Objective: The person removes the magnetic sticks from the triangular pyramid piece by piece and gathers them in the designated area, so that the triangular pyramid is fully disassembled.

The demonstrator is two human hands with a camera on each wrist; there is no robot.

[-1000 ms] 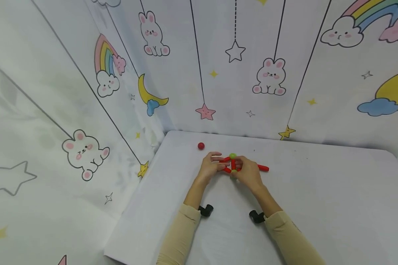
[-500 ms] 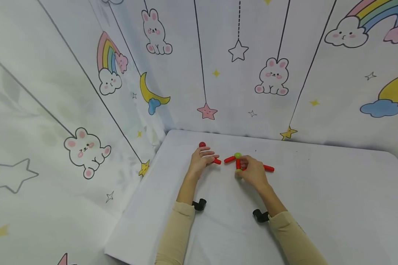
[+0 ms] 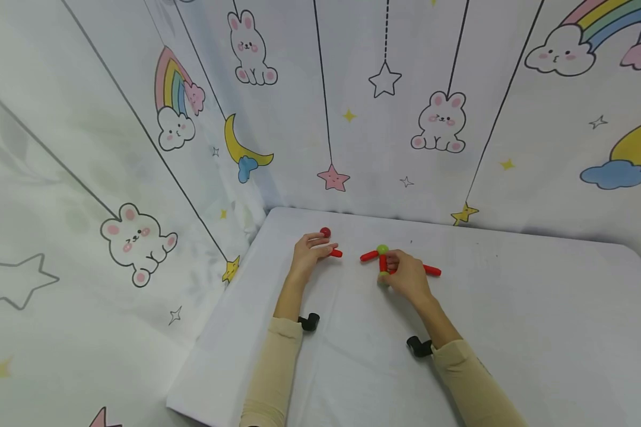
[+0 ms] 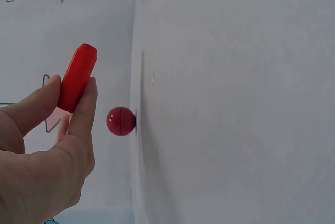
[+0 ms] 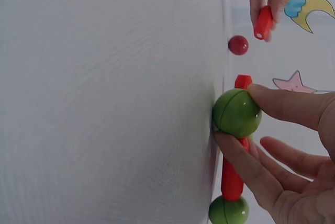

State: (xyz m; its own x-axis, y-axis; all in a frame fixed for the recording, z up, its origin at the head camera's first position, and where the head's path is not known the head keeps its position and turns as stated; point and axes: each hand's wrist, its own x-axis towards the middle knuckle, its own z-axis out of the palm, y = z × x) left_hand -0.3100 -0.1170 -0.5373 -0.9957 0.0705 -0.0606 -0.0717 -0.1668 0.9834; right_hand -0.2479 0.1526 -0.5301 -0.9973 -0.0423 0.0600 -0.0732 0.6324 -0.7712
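Observation:
My left hand (image 3: pixel 306 258) pinches a short red rod (image 4: pixel 78 77) between thumb and fingers, raised off the table in the left wrist view. Just past it lies a red ball (image 3: pixel 325 232). On the table, my right hand (image 3: pixel 408 277) grips the near green ball (image 5: pixel 237 113) with thumb and fingertips. That ball belongs to a joined piece: a red rod (image 3: pixel 383 263) runs from it to a far green ball (image 3: pixel 383 249). Another red rod (image 3: pixel 369 256) points left from the far ball. Part of the piece is hidden behind the right fingers.
One more red rod (image 3: pixel 432 270) shows to the right, just beyond the right hand. The white table (image 3: pixel 513 332) reaches back to a curtain (image 3: pixel 363 142) printed with rabbits, stars and rainbows. A black wrist camera (image 3: pixel 311 322) sits by the left cuff.
My left hand has drawn away to the left from the joined piece, carrying the red rod toward the red ball. The right hand has kept its grip on the near green ball.

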